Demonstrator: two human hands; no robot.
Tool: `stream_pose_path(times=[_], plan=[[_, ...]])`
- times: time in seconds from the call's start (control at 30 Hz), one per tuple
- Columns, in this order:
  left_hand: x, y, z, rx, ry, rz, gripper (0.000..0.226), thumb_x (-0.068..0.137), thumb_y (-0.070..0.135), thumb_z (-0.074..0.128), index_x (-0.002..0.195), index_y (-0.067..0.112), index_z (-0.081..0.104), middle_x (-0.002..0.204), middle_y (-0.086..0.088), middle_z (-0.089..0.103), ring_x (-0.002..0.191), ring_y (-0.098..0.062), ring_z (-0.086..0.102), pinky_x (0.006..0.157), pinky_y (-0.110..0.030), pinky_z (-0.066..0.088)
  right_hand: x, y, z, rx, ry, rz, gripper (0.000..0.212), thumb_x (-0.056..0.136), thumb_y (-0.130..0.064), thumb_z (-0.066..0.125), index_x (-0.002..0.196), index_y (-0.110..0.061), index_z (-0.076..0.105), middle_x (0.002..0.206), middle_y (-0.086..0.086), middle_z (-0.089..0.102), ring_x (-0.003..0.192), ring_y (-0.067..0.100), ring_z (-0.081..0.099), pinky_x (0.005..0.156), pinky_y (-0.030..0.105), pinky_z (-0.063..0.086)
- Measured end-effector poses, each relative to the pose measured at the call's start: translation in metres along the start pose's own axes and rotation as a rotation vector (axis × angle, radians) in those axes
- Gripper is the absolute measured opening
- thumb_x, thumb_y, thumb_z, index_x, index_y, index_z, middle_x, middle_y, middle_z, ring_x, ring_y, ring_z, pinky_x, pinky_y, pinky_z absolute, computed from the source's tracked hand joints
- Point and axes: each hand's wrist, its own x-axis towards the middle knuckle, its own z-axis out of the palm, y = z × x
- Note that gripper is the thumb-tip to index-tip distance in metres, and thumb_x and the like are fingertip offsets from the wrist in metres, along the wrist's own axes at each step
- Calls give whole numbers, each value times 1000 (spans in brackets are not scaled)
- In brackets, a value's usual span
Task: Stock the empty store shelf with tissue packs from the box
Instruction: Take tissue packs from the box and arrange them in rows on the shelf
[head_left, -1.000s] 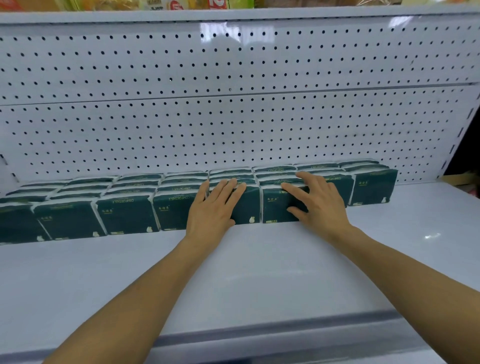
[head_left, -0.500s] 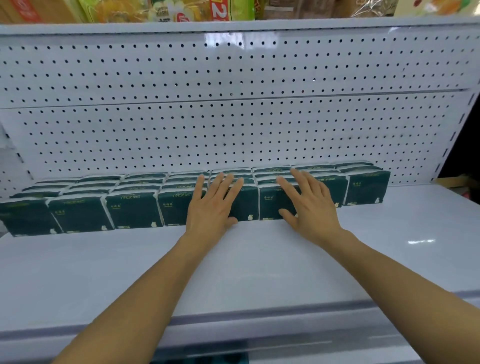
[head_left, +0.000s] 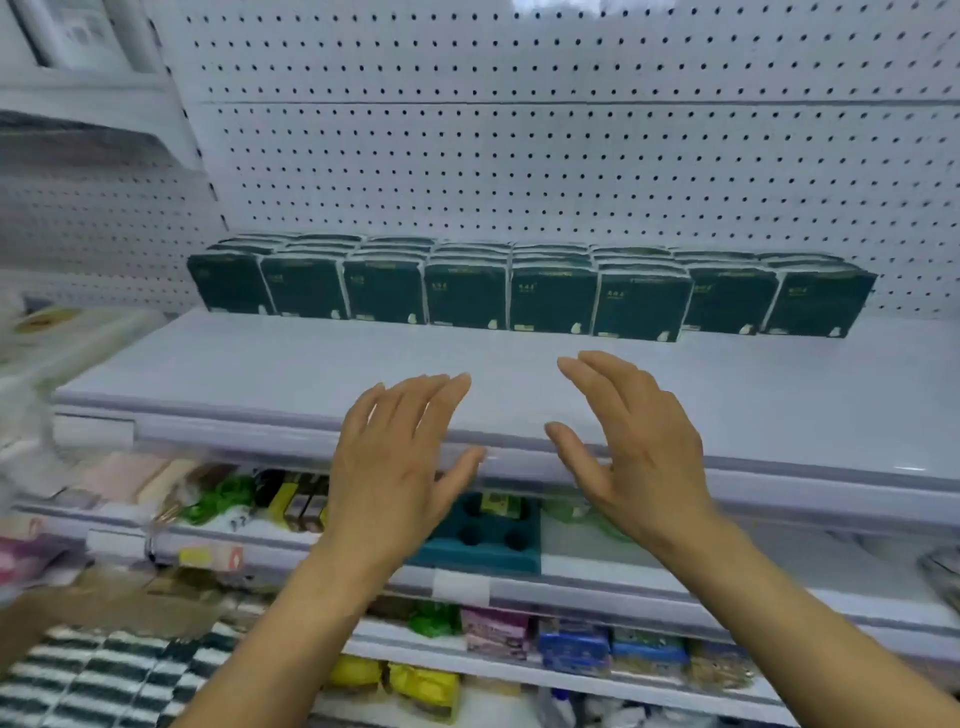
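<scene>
Dark green tissue packs stand upright in a long row, a few deep, at the back of the white shelf against the pegboard. My left hand and my right hand hover side by side over the shelf's front edge, well short of the packs. Both hands have relaxed, spread fingers and hold nothing. The box is not in view.
White pegboard backs the shelf. Below are lower shelves with mixed goods, among them a teal holder, yellow packs and blue packs. A striped cloth lies at the lower left.
Both hands have pulled back from the front packs they were pressing toward the shelf's front edge. The view has dropped and backed off, so lower shelves now show.
</scene>
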Motion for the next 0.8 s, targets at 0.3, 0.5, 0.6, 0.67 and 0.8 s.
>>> stream_pose_path(times=[0.3, 0.5, 0.6, 0.67, 0.8], plan=[[-127, -77, -48, 119, -187, -163, 65, 91, 51, 53, 144, 14, 46, 141, -7, 53, 128, -28, 50, 107, -47, 39, -39, -124, 62, 148, -238, -178, 55, 93, -46, 48, 139, -17, 48, 130, 5, 57, 100, 26, 62, 68, 36, 53], [-224, -172, -72, 194, -430, -394, 72, 92, 59, 52, 150, 20, 35, 151, -5, 42, 134, -28, 44, 108, -47, 40, -64, -216, 135, 198, -450, -182, 55, 93, -49, 46, 141, -22, 42, 140, 5, 49, 121, 30, 51, 87, 44, 49], [-276, -222, -85, 166, -530, -487, 73, 93, 56, 53, 152, 20, 30, 150, -6, 43, 131, -29, 48, 104, -48, 45, -82, -263, 171, 242, -550, -135, 50, 93, -48, 46, 135, -20, 50, 135, 4, 52, 118, 28, 53, 82, 43, 52], [-311, -253, -89, 145, -605, -542, 71, 94, 54, 54, 152, 18, 32, 147, -9, 47, 128, -33, 50, 99, -48, 49, -98, -290, 196, 237, -632, -124, 47, 91, -46, 48, 127, -19, 58, 127, 4, 58, 110, 28, 59, 74, 41, 55], [-378, -300, -81, 69, -798, -616, 71, 93, 52, 54, 152, 17, 32, 142, -10, 50, 117, -33, 57, 89, -47, 53, -132, -329, 243, 224, -839, -87, 38, 92, -37, 58, 127, -21, 60, 129, 3, 58, 115, 29, 57, 82, 42, 51]])
